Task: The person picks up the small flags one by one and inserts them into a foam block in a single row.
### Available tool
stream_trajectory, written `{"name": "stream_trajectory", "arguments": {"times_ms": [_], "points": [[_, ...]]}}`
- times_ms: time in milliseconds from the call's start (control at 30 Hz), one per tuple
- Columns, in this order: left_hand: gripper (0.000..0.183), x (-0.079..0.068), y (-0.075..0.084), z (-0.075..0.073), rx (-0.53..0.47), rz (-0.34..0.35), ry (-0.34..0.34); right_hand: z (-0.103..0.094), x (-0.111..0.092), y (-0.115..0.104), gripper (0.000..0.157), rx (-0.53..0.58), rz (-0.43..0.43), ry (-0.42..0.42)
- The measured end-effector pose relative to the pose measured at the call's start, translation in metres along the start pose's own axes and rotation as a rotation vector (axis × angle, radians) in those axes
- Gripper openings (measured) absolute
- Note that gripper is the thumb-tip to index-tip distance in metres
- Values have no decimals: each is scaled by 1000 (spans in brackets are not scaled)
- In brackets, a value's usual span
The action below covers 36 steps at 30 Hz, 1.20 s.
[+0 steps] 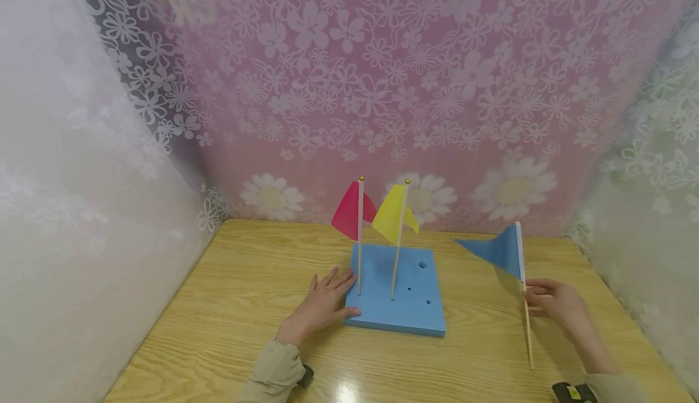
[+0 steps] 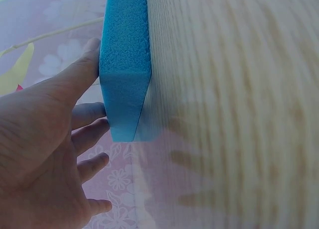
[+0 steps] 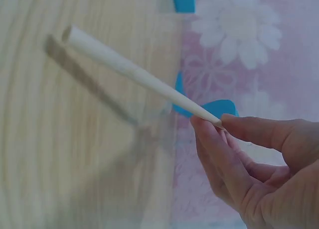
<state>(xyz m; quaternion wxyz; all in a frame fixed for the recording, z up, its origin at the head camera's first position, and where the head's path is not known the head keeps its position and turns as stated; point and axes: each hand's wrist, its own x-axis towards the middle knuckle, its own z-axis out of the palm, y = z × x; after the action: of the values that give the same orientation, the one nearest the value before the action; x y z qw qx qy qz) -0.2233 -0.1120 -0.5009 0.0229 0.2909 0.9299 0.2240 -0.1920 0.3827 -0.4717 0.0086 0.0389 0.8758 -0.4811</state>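
A blue foam board (image 1: 409,318) lies flat on the wooden table. Upright in its left part stands a red flag (image 1: 346,215) on a thin stick, and to its right a slightly tilted yellow flag (image 1: 390,215). My left hand (image 1: 322,306) rests against the board's left side, thumb at the near left corner and fingers spread along the edge. Off to the right of the board, my right hand (image 1: 562,307) pinches the stick of a blue flag (image 1: 505,252) between thumb and fingers. In the right wrist view, the wooden stick (image 3: 139,75) runs out from the fingertips above the table.
Several holes, including a wider one (image 1: 423,264), show in the right part of the board. A pink floral curtain (image 1: 382,87) hangs behind the table (image 1: 262,257), with pale curtains (image 1: 109,209) at both sides.
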Motion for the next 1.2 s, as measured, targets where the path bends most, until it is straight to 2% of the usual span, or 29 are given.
{"name": "stream_trajectory", "arguments": {"times_ms": [133,467,867,1000,1200], "points": [[76,1,0,1,3,0,-4,11,1,-11,49,36,-30,29],[77,1,-1,2,-10,-6,-2,36,6,-36,49,67,-69,37],[76,0,-1,1,0,-6,3,76,13,-88,43,120,-199,83],[76,0,-1,0,1,-8,4,91,16,-104,42,168,-259,112],[76,0,-1,0,0,-3,5,112,24,-118,35,308,-347,171]]}}
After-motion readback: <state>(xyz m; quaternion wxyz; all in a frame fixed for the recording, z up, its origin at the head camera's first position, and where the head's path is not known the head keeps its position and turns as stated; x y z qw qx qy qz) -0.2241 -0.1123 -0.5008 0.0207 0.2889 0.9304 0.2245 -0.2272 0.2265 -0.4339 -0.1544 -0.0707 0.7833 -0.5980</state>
